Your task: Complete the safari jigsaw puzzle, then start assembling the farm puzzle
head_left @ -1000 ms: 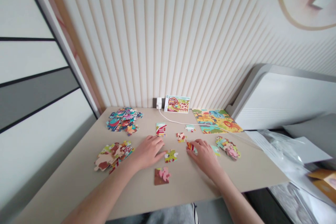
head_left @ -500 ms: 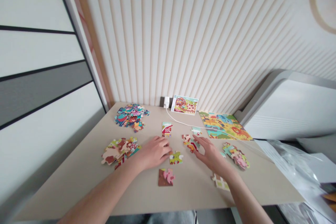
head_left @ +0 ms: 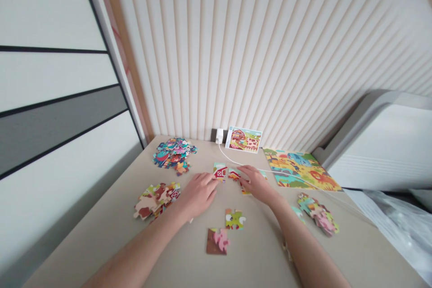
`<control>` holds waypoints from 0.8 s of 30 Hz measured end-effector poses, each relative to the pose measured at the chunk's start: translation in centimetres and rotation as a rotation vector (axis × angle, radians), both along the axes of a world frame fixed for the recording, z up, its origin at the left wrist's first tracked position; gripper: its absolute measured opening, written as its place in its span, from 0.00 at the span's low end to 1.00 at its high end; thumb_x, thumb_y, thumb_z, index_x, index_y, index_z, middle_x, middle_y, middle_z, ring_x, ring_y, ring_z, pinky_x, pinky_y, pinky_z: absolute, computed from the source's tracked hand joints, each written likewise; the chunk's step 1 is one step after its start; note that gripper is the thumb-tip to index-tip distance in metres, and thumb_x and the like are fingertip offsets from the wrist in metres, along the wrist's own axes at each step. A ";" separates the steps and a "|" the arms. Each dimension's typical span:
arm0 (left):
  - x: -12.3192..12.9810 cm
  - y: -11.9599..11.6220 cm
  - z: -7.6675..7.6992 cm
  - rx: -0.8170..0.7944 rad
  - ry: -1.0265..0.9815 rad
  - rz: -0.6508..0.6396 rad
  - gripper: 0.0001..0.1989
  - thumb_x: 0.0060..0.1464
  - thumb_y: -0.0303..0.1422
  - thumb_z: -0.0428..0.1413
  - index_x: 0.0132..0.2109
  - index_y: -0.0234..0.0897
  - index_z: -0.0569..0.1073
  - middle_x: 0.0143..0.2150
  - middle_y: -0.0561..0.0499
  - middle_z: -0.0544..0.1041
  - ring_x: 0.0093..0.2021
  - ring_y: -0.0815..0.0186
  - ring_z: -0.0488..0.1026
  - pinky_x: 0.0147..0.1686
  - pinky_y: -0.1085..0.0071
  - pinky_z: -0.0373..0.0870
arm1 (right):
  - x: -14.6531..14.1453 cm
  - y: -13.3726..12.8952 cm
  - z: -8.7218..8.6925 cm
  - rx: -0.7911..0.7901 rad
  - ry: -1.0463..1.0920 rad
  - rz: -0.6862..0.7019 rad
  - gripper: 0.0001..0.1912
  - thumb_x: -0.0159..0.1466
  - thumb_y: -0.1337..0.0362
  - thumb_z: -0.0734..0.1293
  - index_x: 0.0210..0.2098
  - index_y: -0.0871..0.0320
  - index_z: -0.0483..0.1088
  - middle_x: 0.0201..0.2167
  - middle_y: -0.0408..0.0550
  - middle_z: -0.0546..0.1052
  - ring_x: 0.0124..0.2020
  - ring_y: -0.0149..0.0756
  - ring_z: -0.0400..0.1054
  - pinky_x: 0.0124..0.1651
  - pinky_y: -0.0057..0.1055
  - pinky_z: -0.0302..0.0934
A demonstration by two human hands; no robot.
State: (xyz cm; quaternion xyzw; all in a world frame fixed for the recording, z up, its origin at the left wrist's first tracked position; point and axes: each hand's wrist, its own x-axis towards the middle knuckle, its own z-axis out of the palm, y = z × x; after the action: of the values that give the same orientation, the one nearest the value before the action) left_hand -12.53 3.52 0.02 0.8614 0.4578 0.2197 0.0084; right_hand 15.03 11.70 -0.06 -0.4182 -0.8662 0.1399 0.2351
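Observation:
My left hand (head_left: pixel 202 191) has its fingers bent, the tips on the lower left edge of a barn puzzle piece (head_left: pixel 220 170) lying flat on the table. My right hand (head_left: pixel 255 185) grips a puzzle piece with a red roof (head_left: pixel 234 174) at its fingertips. A narrow gap parts the two pieces. Partly under my right hand lies another puzzle piece (head_left: pixel 245 191). Closer to me are a green puzzle piece (head_left: pixel 234 219) and a pink pig puzzle piece (head_left: pixel 218 241), apart from both hands.
Puzzle-piece piles lie at the back left (head_left: pixel 173 153), left (head_left: pixel 157 200) and right (head_left: pixel 319 213). A farm picture card (head_left: pixel 243 139) leans on the wall beside a white charger (head_left: pixel 219 136). Its cable (head_left: pixel 270 170) crosses a jungle picture sheet (head_left: pixel 300 168).
Both hands have moved farther from me, up to the barn piece. The red-roof piece in my right hand now lies close beside it. The camera view has shifted a little.

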 end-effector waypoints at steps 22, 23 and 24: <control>-1.7 3.7 -3.2 0.001 0.048 0.074 0.29 0.59 0.20 0.48 0.66 0.40 0.70 0.64 0.43 0.74 0.63 0.59 0.70 0.64 0.57 0.64 | 0.6 0.2 -0.5 0.011 -0.062 -0.037 0.18 0.71 0.57 0.65 0.58 0.52 0.74 0.53 0.52 0.79 0.56 0.45 0.72 0.61 0.42 0.64; -1.7 3.7 -3.3 0.000 0.047 0.074 0.30 0.59 0.19 0.48 0.66 0.39 0.70 0.64 0.43 0.74 0.63 0.59 0.70 0.65 0.57 0.63 | 0.8 0.3 -0.7 0.020 -0.068 -0.050 0.18 0.71 0.56 0.65 0.58 0.51 0.74 0.53 0.52 0.79 0.55 0.44 0.73 0.60 0.42 0.64; -1.7 3.7 -3.3 -0.001 0.047 0.073 0.30 0.59 0.19 0.48 0.67 0.39 0.69 0.65 0.43 0.74 0.64 0.59 0.70 0.65 0.57 0.63 | 1.0 0.4 -0.8 0.029 -0.076 -0.064 0.18 0.71 0.56 0.65 0.57 0.50 0.74 0.52 0.51 0.80 0.54 0.44 0.73 0.60 0.42 0.64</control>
State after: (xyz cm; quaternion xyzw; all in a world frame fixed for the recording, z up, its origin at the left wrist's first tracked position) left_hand -14.24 7.21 -3.26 0.8490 0.4891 0.1994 -0.0099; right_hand 16.00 12.13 -0.87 -0.4473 -0.8626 0.1038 0.2124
